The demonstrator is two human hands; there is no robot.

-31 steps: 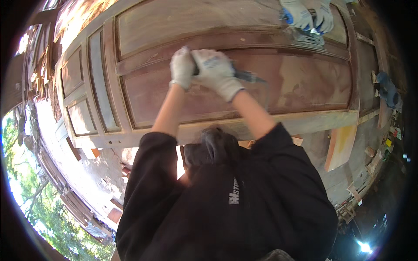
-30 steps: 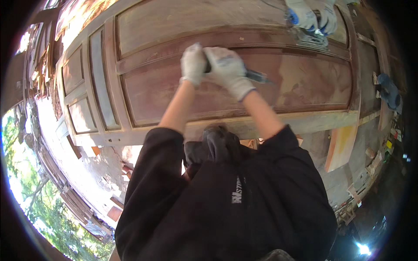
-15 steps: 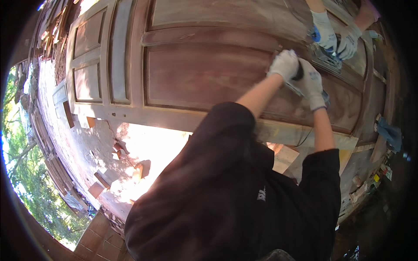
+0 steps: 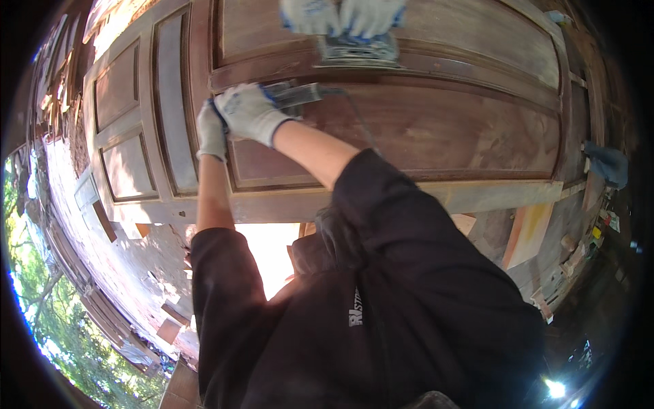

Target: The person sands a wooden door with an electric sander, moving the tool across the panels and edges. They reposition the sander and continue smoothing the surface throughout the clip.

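Observation:
Both my hands wear white work gloves and are closed around one grey power sander (image 4: 294,97) on the brown panelled wooden door (image 4: 409,129). My left hand (image 4: 212,129) wraps the tool's left end, near an upright rail of the door. My right hand (image 4: 251,112) lies just right of it, over the body, hiding much of the tool. From the sander's right end a thin cord (image 4: 357,112) runs down toward my right sleeve. Above, another person's gloved hands (image 4: 340,15) press on a second, flat sander (image 4: 357,52), blurred by motion.
The door lies flat across the view, with smaller panels (image 4: 126,170) at its left end. A dark cloth (image 4: 606,163) hangs at the right. Below the door's near edge, a pale board (image 4: 528,235) and wood offcuts (image 4: 170,330) lie about. Stacked timber (image 4: 65,82) stands far left.
My two hands have carried the sander a long way left along the door. The other person's hands and sander have also moved left. The view has shifted slightly.

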